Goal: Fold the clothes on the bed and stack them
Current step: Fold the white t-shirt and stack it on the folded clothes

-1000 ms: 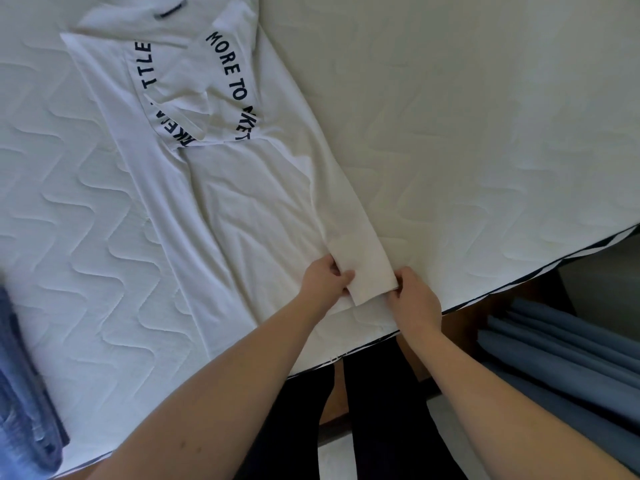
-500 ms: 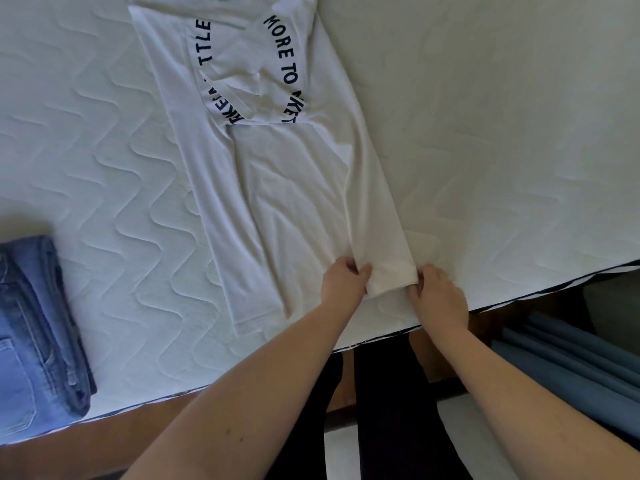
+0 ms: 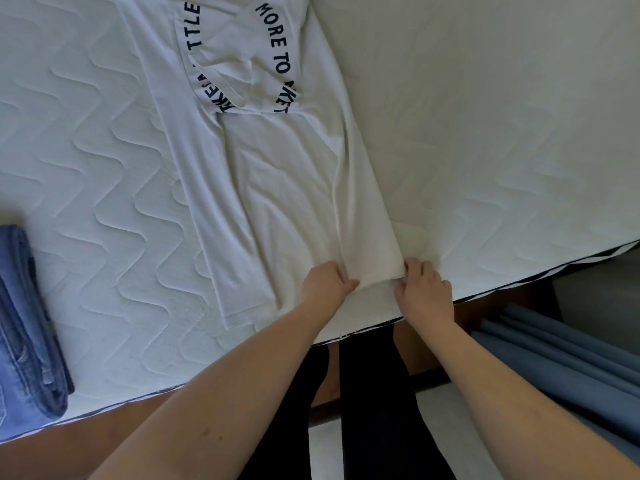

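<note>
Near the frame's lower centre, both hands, left hand [image 3: 325, 282] and right hand [image 3: 424, 289], pinch the hem of a white printed cotton T-shirt [image 3: 277, 188] lying lengthwise on the white quilted bed [image 3: 485, 133]. Sides are folded in; next, I judge, the hem goes up toward the collar.

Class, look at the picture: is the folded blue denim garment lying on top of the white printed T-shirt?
No. The folded blue denim garment lies apart on the quilted mattress, left of the white printed T-shirt.

White quilted mattress [image 3: 485, 150], wavy stitching, dark-striped edge. Brown wooden bed frame [image 3: 429, 344] below. Blue pleated curtain [image 3: 561, 358] lower right. Pale floor [image 3: 323, 452].
</note>
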The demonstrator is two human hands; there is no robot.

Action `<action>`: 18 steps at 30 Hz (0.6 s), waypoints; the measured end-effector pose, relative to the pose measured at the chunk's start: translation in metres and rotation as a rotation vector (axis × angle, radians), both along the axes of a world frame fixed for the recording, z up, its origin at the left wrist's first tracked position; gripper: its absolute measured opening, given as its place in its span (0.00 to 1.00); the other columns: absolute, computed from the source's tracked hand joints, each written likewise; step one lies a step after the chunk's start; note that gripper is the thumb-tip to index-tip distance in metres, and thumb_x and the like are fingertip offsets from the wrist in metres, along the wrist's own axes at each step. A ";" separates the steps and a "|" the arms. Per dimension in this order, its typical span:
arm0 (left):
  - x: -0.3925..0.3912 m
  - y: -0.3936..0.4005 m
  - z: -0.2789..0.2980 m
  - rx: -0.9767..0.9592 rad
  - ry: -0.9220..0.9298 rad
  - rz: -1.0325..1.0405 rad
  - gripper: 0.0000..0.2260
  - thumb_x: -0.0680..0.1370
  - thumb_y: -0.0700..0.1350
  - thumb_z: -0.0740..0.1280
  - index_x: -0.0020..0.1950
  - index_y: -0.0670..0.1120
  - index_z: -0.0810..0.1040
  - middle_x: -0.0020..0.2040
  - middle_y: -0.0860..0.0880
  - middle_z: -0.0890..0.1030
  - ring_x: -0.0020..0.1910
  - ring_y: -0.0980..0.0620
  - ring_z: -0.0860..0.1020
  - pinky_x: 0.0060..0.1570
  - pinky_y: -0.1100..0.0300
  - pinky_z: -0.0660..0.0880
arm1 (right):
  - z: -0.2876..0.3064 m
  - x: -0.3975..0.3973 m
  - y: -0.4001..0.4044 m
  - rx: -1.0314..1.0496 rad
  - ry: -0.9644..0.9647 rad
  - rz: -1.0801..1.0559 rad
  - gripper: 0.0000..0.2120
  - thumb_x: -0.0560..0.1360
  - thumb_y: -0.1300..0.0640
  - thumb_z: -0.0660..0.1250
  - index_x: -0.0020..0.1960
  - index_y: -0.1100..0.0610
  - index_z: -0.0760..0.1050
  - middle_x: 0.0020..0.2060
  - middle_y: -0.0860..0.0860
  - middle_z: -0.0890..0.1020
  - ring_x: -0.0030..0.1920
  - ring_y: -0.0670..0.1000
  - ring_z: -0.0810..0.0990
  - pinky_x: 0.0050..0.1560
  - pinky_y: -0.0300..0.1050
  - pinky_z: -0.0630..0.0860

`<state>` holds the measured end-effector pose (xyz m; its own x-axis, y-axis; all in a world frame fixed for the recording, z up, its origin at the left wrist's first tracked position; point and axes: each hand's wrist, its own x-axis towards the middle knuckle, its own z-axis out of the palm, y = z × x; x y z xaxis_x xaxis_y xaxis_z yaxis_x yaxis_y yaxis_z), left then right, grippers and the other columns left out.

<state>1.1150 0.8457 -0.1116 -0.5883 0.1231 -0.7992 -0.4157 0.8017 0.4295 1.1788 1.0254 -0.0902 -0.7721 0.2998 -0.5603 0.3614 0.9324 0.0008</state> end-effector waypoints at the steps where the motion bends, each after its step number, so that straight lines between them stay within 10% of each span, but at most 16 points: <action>1: -0.004 -0.002 0.001 -0.023 0.000 -0.047 0.16 0.73 0.56 0.72 0.36 0.50 0.69 0.41 0.46 0.83 0.42 0.46 0.82 0.46 0.53 0.79 | 0.002 -0.001 -0.001 -0.015 0.008 -0.004 0.20 0.77 0.55 0.60 0.68 0.57 0.66 0.56 0.57 0.73 0.53 0.60 0.75 0.50 0.53 0.69; 8: -0.062 -0.028 -0.001 0.127 0.102 0.135 0.11 0.79 0.54 0.63 0.41 0.50 0.75 0.35 0.52 0.82 0.27 0.60 0.79 0.34 0.62 0.76 | 0.014 -0.061 -0.010 -0.129 0.303 -0.027 0.21 0.77 0.56 0.63 0.69 0.59 0.69 0.59 0.60 0.75 0.55 0.61 0.74 0.52 0.54 0.70; 18: -0.251 -0.063 0.013 0.280 0.110 0.913 0.12 0.82 0.55 0.61 0.50 0.47 0.73 0.43 0.45 0.81 0.37 0.51 0.80 0.36 0.58 0.78 | -0.006 -0.199 -0.046 -0.356 0.414 0.155 0.29 0.77 0.57 0.63 0.76 0.57 0.61 0.70 0.56 0.69 0.69 0.57 0.67 0.68 0.52 0.65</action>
<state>0.8639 0.7824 -0.0987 -0.6215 -0.2418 -0.7452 -0.7751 0.0512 0.6298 0.9798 0.9790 -0.0967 -0.9688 0.0135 -0.2476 0.1239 0.8912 -0.4363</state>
